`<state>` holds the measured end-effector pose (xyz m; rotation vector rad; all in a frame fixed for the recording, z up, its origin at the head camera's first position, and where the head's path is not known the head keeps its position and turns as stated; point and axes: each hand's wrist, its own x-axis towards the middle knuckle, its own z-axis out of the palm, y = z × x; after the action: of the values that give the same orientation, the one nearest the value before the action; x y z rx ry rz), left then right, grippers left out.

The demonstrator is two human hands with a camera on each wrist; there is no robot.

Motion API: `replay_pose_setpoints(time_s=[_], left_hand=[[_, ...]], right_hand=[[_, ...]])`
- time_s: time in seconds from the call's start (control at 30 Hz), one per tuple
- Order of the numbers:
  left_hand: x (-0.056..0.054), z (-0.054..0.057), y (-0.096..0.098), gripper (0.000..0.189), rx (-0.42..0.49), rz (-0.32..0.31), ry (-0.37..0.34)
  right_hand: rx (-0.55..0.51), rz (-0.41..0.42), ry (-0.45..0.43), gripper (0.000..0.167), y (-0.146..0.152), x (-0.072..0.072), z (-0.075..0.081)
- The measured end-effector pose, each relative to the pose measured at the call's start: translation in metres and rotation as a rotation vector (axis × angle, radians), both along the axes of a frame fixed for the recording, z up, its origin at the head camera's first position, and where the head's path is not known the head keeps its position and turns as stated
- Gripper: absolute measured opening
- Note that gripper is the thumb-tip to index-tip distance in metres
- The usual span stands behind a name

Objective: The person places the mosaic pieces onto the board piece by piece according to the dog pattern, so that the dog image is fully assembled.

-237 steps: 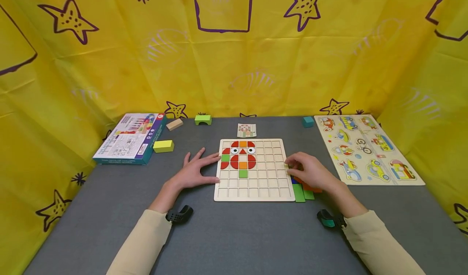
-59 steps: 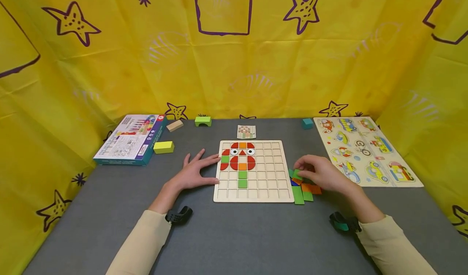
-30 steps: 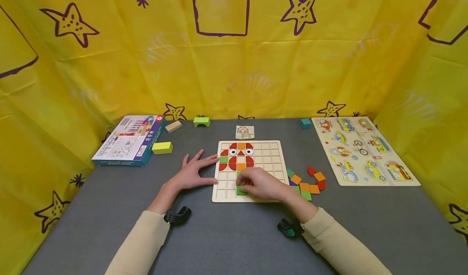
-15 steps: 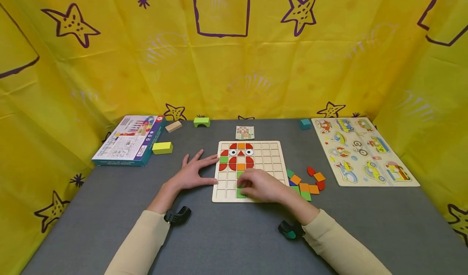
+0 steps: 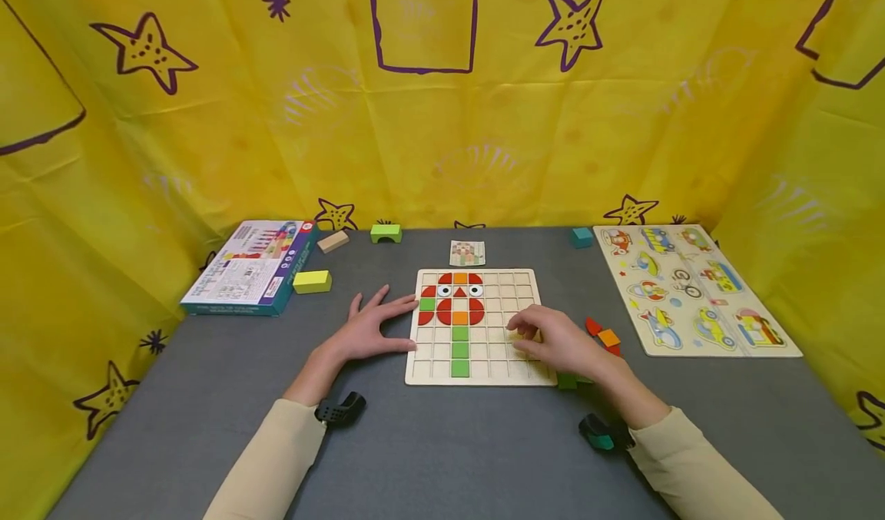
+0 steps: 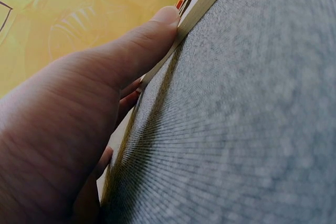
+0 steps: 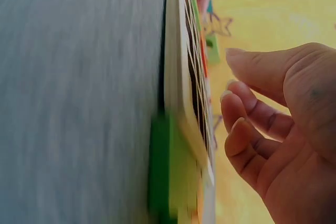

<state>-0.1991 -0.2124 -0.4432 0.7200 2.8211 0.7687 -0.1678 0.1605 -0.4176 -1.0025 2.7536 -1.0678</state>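
A pale wooden grid board lies mid-table, bearing a red, green and orange tile pattern with two eye tiles. Down from the pattern runs a column of three green tiles. My left hand has its fingers spread, thumb and fingertips touching the board's left edge. Over the board's right part hovers my right hand, fingers loosely bent; the right wrist view shows nothing between thumb and fingertips. Beyond that hand lie loose tiles, among them an orange tile and a green tile; the hand hides others.
A small picture card lies behind the board. At the left are a flat box, a yellow block, a plain wooden block and a green arch block. A teal block and a vehicle puzzle board lie right.
My right hand placed green tiles down the column, the lowest just now, then let go and moved right. My left hand stayed at the board's edge.
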Motion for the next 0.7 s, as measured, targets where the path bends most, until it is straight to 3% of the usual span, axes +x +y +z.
replay_pose_setpoints(time_s=[0.17, 0.43, 0.7], left_hand=[[0.0, 0.001, 0.001, 0.082, 0.009, 0.001, -0.02], [0.0, 0.002, 0.002, 0.082, 0.003, -0.001, -0.015], [0.0, 0.001, 0.001, 0.082, 0.004, -0.002, -0.007]], right_hand=[[-0.012, -0.058, 0.046, 0.023, 0.026, 0.0, -0.001], [0.069, -0.145, -0.015, 0.022, 0.059, 0.0, -0.002], [0.135, -0.136, -0.062, 0.022, 0.07, -0.003, -0.002]])
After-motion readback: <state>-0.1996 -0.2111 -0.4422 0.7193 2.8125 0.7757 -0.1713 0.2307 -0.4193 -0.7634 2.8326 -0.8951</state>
